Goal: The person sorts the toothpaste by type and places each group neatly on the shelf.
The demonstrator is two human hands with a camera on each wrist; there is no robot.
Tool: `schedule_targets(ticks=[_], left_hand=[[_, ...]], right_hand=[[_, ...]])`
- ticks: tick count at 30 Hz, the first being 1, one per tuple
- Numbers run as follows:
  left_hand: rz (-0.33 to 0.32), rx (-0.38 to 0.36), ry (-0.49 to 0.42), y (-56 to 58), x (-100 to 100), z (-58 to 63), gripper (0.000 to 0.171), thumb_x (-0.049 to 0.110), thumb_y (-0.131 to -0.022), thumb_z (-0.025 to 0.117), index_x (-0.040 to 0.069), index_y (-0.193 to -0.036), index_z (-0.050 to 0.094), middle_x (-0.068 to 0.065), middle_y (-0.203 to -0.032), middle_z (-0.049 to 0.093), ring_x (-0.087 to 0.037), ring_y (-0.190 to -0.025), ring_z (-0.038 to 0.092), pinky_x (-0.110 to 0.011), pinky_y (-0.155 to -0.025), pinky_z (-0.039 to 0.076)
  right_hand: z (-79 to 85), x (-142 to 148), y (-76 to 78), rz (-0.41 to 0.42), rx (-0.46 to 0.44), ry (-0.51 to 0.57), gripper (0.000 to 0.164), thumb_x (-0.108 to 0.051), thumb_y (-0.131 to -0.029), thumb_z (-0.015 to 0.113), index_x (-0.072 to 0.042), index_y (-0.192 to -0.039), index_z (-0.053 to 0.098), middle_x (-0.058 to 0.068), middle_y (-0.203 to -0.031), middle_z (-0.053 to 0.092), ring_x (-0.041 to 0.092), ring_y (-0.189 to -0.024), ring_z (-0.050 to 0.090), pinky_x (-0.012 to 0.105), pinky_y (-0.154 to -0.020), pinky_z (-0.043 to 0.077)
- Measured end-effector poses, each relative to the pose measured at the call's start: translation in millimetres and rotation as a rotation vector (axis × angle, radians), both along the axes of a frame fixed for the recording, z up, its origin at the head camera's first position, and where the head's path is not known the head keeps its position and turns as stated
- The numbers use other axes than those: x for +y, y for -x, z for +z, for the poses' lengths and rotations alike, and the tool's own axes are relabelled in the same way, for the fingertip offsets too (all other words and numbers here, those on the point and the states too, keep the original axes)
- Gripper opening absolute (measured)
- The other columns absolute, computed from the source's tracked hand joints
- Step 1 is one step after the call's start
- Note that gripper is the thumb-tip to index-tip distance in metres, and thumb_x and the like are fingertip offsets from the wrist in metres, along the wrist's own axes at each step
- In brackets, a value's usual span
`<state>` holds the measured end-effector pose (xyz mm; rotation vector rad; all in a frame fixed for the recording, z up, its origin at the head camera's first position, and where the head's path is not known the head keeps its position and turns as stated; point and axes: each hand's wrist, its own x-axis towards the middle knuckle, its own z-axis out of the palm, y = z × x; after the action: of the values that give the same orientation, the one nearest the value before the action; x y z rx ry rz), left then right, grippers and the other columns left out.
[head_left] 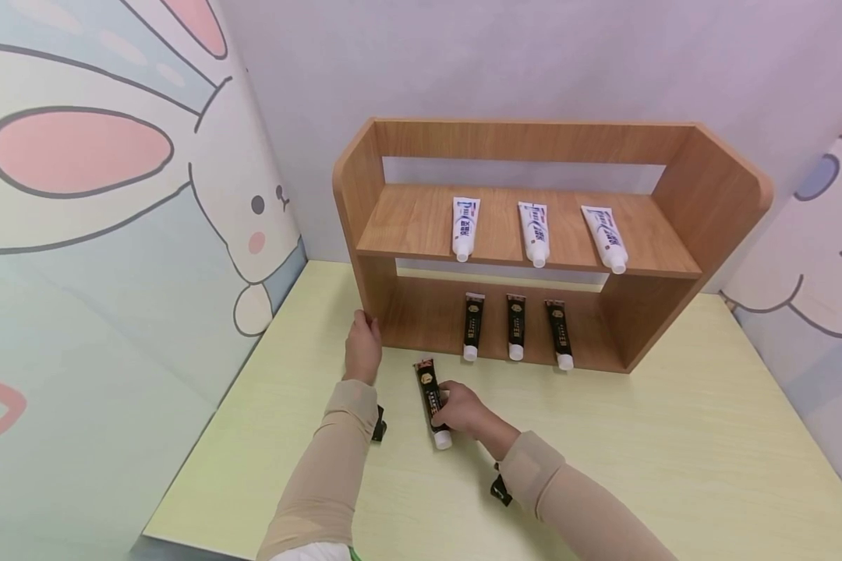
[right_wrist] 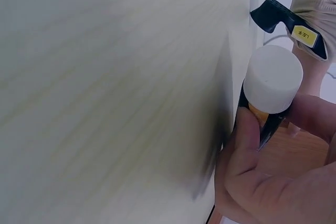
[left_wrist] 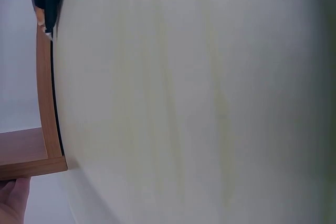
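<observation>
My right hand [head_left: 465, 411] grips a black toothpaste tube [head_left: 426, 382] with a white cap, the cap end toward me. In the right wrist view its white cap [right_wrist: 274, 74] is close up, with thumb and fingers on either side of the tube. My left hand [head_left: 363, 351] touches the left side panel of a wooden two-tier shelf [head_left: 356, 187], low at its front edge. The left wrist view shows those fingers [left_wrist: 20, 195] against the panel's outer face, partly cut off by the frame. The crimped end of the held tube [left_wrist: 47, 3] appears at that view's top left.
Three white toothpaste tubes [head_left: 535, 232] lie on the upper tier, caps forward. Three black toothpaste tubes [head_left: 515, 323] lie on the lower tier, caps at its front edge. The shelf stands on a pale yellow table [head_left: 709, 452] against the wall [head_left: 505, 62].
</observation>
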<state>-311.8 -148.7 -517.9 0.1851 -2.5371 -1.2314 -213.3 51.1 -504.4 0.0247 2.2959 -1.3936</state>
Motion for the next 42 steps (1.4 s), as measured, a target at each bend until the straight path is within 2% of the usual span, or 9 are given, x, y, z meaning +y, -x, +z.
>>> schedule_targets(ticks=[9,18,27,31,36,42], left_hand=[[0.003,0.016,0.031,0.2,0,0.1,0.023,0.019,-0.105,0.045,0.001,-0.118,0.045,-0.022,-0.115,0.058,-0.036,-0.101,0.062,-0.047,-0.080,0.054],[0.002,0.017,0.020,-0.6,0,-0.1,0.022,0.017,-0.105,0.047,0.001,-0.120,0.045,-0.022,-0.116,0.058,-0.036,-0.101,0.062,-0.048,-0.082,0.054],[0.004,0.019,0.020,-1.1,0,1.1,0.022,0.017,-0.105,0.046,0.001,-0.119,0.045,-0.022,-0.115,0.058,-0.035,-0.101,0.062,-0.047,-0.082,0.053],[0.003,0.021,0.015,-1.6,1,1.4,0.022,0.017,-0.105,0.047,0.001,-0.119,0.045,-0.021,-0.115,0.058,-0.035,-0.101,0.062,-0.047,-0.082,0.053],[0.006,0.025,0.022,-2.1,1,1.3,0.021,0.017,-0.105,0.047,0.001,-0.117,0.045,-0.021,-0.112,0.059,-0.035,-0.098,0.062,-0.047,-0.080,0.054],[0.008,0.042,0.032,-1.6,1,0.3,0.020,0.018,-0.105,0.046,0.001,-0.115,0.046,-0.021,-0.107,0.059,-0.035,-0.095,0.063,-0.047,-0.076,0.054]], right_hand=[[1.8,0,0.6,-0.010,0.017,0.028,0.070,0.009,-0.077,0.072,0.007,-0.140,0.041,0.017,-0.109,0.061,0.026,-0.093,0.058,0.038,-0.074,0.054],[7.2,-2,8.0,-0.030,0.049,0.034,0.071,0.007,-0.077,0.072,0.005,-0.141,0.041,0.013,-0.099,0.060,0.024,-0.086,0.057,0.035,-0.070,0.052],[12.4,-3,19.9,-0.064,0.057,0.040,0.071,0.005,-0.080,0.072,0.004,-0.143,0.040,0.015,-0.105,0.060,0.026,-0.091,0.057,0.036,-0.074,0.052],[11.7,-3,28.1,-0.078,0.047,0.078,0.072,0.005,-0.081,0.072,0.004,-0.144,0.038,0.016,-0.107,0.060,0.026,-0.092,0.058,0.036,-0.073,0.052],[13.4,-4,36.9,-0.091,0.031,0.145,0.071,0.007,-0.082,0.069,0.006,-0.145,0.036,0.022,-0.120,0.057,0.030,-0.104,0.057,0.039,-0.080,0.053],[15.8,-7,44.0,-0.123,0.046,0.172,0.069,0.007,-0.085,0.066,0.007,-0.146,0.033,0.026,-0.129,0.051,0.036,-0.115,0.053,0.044,-0.087,0.052]])
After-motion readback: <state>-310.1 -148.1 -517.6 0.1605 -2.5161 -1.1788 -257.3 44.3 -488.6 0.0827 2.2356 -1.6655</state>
